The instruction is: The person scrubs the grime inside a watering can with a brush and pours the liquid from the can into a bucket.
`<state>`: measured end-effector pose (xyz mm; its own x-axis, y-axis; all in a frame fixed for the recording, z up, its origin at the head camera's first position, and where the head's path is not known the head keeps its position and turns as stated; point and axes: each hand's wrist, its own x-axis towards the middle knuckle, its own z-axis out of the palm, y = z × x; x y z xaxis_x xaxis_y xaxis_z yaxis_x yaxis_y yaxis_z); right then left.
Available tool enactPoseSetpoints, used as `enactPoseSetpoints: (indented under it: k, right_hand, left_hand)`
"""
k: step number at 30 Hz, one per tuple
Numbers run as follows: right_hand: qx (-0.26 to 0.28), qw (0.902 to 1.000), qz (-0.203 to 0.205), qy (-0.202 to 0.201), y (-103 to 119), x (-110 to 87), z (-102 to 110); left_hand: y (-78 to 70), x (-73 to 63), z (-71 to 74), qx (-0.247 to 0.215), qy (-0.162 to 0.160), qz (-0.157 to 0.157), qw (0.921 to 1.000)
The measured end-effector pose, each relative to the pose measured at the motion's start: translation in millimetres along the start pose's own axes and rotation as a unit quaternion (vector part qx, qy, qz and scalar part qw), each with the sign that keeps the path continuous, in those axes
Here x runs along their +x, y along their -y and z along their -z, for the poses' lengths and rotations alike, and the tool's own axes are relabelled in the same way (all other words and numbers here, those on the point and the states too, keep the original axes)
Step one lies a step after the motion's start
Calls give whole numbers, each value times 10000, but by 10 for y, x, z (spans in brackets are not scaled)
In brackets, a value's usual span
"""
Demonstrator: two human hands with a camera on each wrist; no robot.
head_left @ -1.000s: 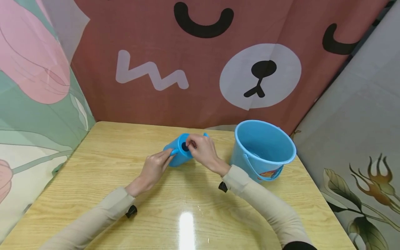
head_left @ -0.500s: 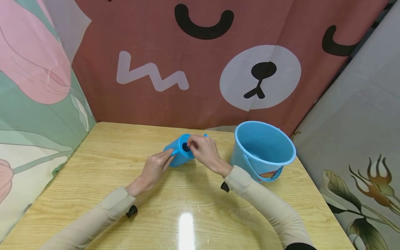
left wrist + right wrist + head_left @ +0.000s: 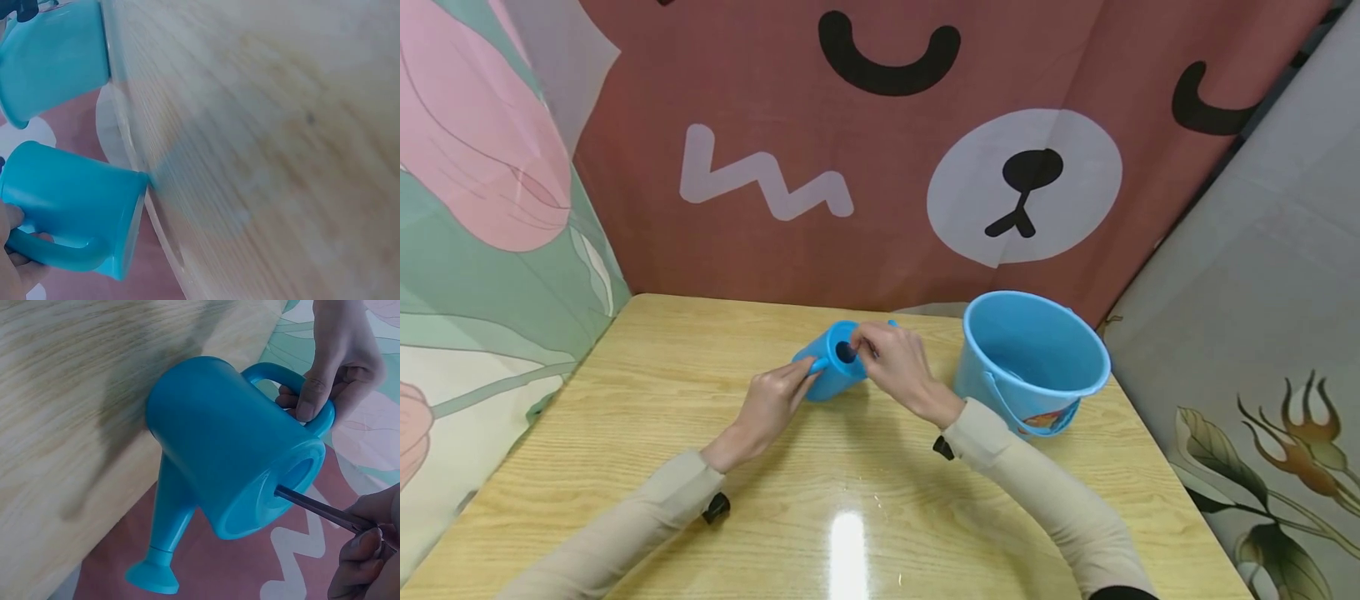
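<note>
A blue toy watering can (image 3: 829,385) stands tilted at the middle of the table, its base edge at the wood in the left wrist view. My left hand (image 3: 767,410) grips its loop handle (image 3: 284,376), with fingers curled round it. My right hand (image 3: 898,368) pinches a slim dark rod (image 3: 322,511) whose far end goes into the round opening in the can's top; that end is hidden inside. The spout (image 3: 169,519) points away from the left hand, mostly hidden behind the right hand in the head view.
A light blue bucket (image 3: 973,379) with its handle folded down stands right of the hands, close to the right forearm. The wooden table (image 3: 647,400) ends at a red cloth backdrop (image 3: 760,258), with printed cloths at both sides.
The right hand and wrist have shifted very slightly to the right at the can's opening. The left hand keeps its grip on the handle and the can stays nearly still.
</note>
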<state>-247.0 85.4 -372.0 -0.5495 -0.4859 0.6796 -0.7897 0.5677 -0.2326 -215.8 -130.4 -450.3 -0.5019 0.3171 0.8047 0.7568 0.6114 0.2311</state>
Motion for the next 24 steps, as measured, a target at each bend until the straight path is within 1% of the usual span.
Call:
enactPoseSetpoints:
  k: [4, 9, 14, 18, 24]
  right_hand:
    - [-98, 9999, 127, -44, 8, -7, 2]
    - [-207, 9996, 202, 35, 0, -20, -35]
    - [-284, 9995, 48, 115, -44, -45, -125]
    - [-271, 9995, -18, 166, -71, -60, -187]
    - [-221, 9996, -17, 184, -64, -76, -168]
  left_hand:
    - [3, -1, 6, -43, -2, 66, 10000]
    - [6, -1, 17, -88, 15, 96, 9999]
    - [2, 0, 13, -119, 57, -11, 9999]
    - [1, -7, 20, -118, 101, 23, 9999]
    - [2, -14, 28, -79, 166, 33, 9998]
